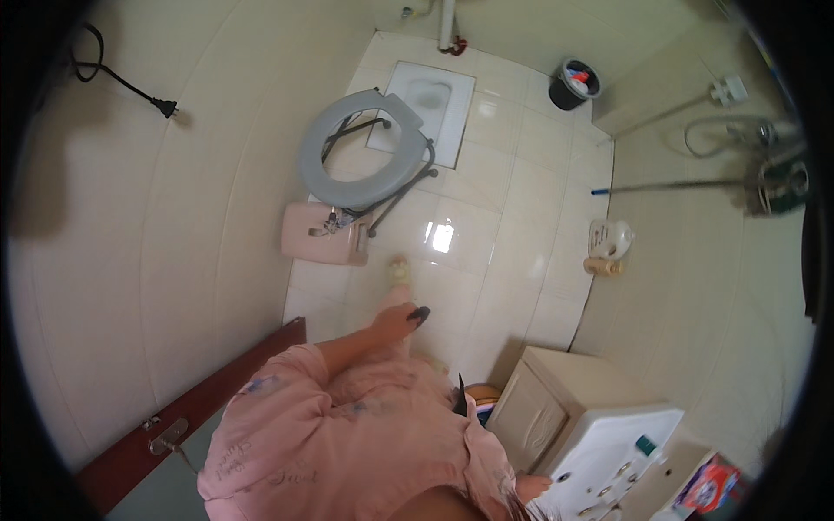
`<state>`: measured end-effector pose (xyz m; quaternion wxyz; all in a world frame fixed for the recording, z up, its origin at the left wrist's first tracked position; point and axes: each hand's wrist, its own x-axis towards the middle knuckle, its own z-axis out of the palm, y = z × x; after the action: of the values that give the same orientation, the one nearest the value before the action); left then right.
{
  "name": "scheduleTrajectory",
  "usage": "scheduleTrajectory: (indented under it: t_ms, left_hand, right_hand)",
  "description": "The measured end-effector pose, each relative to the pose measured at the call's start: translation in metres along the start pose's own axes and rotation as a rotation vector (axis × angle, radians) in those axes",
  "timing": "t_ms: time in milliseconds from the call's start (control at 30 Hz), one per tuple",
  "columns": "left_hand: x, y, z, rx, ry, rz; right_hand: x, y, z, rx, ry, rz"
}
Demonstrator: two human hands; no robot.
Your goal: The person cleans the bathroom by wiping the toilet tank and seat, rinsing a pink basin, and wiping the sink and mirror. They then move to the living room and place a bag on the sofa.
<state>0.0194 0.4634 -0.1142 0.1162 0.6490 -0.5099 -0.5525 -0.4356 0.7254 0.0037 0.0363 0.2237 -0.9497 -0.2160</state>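
Note:
My left hand (393,324) is closed around a small black object (419,316), whose kind I cannot make out. It hangs in front of my pink clothes, above the tiled floor and near my leg and slipper (400,271). At the lower right, my right hand (532,486) shows only in part, next to the rim of a white washbasin (599,443). Its visible fingers look stretched out, with nothing seen in them. Whether they touch the basin I cannot tell.
A grey toilet-seat frame (317,165) stands partly over a white squat toilet (465,117). Beside it is a pink bin (317,247). A black bucket (569,94) stands in the far corner. A cabinet (530,404) flanks the basin. A brown door (217,386) is at left.

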Motion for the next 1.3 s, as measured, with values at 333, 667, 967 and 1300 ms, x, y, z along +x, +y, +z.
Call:
scheduleTrajectory:
  t_ms: [333,667,967,1300]
  left_hand:
    - [0.105,-0.057,-0.168,-0.927,0.495,-0.413]
    - [0.159,-0.121,-0.239,-0.895,0.966,-0.526]
    - [0.206,-0.188,-0.221,-0.977,0.957,-0.674]
    - [0.257,-0.255,-0.253,-1.376,0.929,-0.769]
  right_hand:
    - [-0.014,-0.381,-0.088,0.611,-0.707,-0.964]
    - [0.005,-0.765,-0.159,0.375,-0.546,-1.466]
    - [-0.065,-0.954,-0.118,0.527,-0.837,-1.517]
    - [-0.119,-1.012,-0.066,0.750,-1.030,-1.047]
